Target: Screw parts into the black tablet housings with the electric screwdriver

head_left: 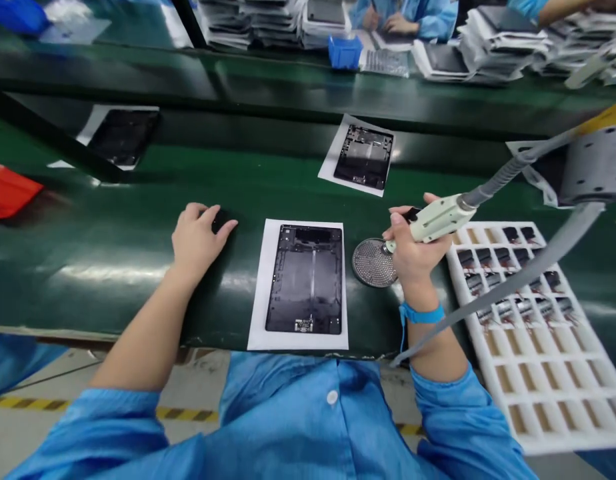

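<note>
My left hand (198,237) is over the green bench, left of the tablet housing, its thumb and index finger around a small black part (219,221) that is mostly hidden. My right hand (418,250) is closed around a pale green electric screwdriver (441,219) with a grey hose at its rear. Below its tip sits a round metal screw dish (374,263) full of small holes. Between my hands, an open black tablet housing (305,280) lies on a white sheet (261,303), with a small circuit board at its near end.
A white foam tray (535,353) at right holds several small black parts with wires. Other housings lie at far left (123,137) and behind centre (364,157). A red bin (8,190) stands left. A grey cable (513,290) crosses my right forearm. Co-workers sit across by stacks.
</note>
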Demonstrator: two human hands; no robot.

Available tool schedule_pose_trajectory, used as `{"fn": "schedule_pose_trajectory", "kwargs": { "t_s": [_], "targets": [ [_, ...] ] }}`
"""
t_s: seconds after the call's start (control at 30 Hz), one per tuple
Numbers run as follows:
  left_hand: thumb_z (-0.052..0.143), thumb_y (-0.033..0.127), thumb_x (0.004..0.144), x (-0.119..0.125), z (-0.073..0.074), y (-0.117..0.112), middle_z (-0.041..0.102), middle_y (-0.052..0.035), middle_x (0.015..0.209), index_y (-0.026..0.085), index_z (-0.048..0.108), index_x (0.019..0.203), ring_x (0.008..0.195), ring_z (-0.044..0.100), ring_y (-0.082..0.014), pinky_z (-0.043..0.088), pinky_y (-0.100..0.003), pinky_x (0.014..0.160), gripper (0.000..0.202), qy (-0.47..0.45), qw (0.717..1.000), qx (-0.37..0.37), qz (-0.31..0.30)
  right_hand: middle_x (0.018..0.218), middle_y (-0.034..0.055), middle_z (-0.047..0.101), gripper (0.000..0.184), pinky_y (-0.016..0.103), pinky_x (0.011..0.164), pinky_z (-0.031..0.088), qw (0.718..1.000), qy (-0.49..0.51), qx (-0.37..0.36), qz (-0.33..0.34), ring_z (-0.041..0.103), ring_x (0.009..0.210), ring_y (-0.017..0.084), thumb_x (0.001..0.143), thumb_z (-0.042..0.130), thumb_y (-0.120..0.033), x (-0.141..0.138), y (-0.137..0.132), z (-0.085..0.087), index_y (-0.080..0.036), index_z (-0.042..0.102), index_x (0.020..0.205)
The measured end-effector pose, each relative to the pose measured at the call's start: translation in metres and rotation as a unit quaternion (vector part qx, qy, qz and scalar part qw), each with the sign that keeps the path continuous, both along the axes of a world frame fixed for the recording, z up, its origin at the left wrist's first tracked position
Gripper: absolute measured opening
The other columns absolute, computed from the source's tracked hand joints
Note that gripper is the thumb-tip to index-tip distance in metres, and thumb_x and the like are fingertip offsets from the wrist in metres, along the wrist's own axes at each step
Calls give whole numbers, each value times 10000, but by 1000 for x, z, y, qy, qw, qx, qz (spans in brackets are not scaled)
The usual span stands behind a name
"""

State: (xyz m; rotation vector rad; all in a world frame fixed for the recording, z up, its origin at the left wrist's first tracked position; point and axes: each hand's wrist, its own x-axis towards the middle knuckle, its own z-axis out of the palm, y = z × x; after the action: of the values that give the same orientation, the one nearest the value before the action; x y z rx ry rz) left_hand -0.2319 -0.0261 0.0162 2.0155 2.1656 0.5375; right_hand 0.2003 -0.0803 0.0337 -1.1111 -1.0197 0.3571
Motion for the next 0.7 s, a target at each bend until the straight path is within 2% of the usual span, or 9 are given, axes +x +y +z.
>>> {"fn": "schedule_pose_trajectory", "kwargs": {
  "t_s": [0.1,0.2,0.27,0.37,0.43,0.53,0.7],
  "targets": [
    [615,412,1105,4,-2,4,692,-192,1594,225,776,1530,1490,641,-440,532,-572,1317,492,-1,1000,-11,4,985,-34,846,619,288,533,589,1000,-4,-7,-5,641,534,99,929,942,-586,0,2,-1,-273,644,1372],
    [620,337,1093,4,-3,-3,722,-198,1581,182,794,1440,1503,619,-447,550,-589,1276,418,7,1000,1,8,969,-38,836,636,288,518,580,1000,2,-2,-6,630,519,96,913,962,-583,1,4,-3,-265,647,1365],
    [612,371,1119,1,-3,-6,747,-205,1570,170,805,1408,1487,645,-436,556,-594,1272,402,7,1000,10,-9,966,-43,837,636,290,513,582,1000,6,-6,-11,624,511,93,902,966,-579,1,4,-3,-268,655,1360],
    [535,501,1190,-7,-7,-4,805,-182,1530,183,832,1362,1423,732,-364,579,-553,1276,468,-9,999,29,-44,958,-59,846,606,290,512,584,1000,18,-20,-12,624,508,95,890,963,-529,-1,3,-4,-280,665,1355],
    [531,559,1200,-13,-12,0,858,-143,1470,211,840,1254,1363,787,-319,603,-528,1260,468,-27,997,50,-45,945,-66,849,583,283,502,570,999,27,-22,-8,618,499,94,881,961,-483,-2,3,-4,-285,672,1347],
    [591,587,1162,-18,-22,-1,909,-103,1393,247,788,1058,1284,830,-302,627,-520,1214,406,-43,995,83,-36,934,-64,845,570,276,485,547,999,34,-18,-6,605,489,91,877,966,-455,-3,3,-6,-283,679,1339],
    [706,534,1082,-22,-28,-33,939,-44,1281,301,705,949,1121,832,-323,652,-532,1095,269,-31,991,126,-27,897,-68,801,620,286,488,552,999,46,-25,-10,607,512,99,872,997,-537,-2,5,-12,-286,671,1335]
  ]
}}
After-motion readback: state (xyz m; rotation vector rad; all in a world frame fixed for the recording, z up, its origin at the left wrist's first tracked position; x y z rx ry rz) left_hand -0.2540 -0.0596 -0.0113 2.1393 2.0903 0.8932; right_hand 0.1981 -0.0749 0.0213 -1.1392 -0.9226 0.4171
